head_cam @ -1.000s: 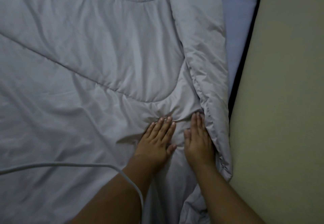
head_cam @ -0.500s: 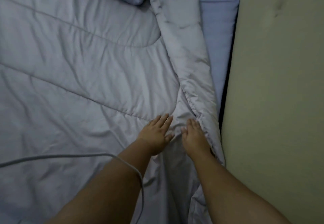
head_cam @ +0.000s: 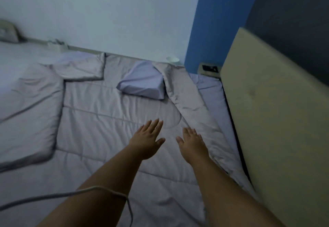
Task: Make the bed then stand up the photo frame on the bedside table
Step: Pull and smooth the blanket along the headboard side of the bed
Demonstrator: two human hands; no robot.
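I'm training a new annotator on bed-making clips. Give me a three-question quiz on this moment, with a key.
1. True or false: the left hand is gripping a fold of the comforter.
2. Where does the pillow lie? A) on top of the comforter, B) on the floor, C) leaning on the headboard.
3. Fill in: the comforter edge nearest the headboard is folded ____ onto itself, showing a strip of the sheet.

Key:
1. False. Both the left hand and the right hand are open, palms down, fingers spread, holding nothing.
2. A.
3. Back.
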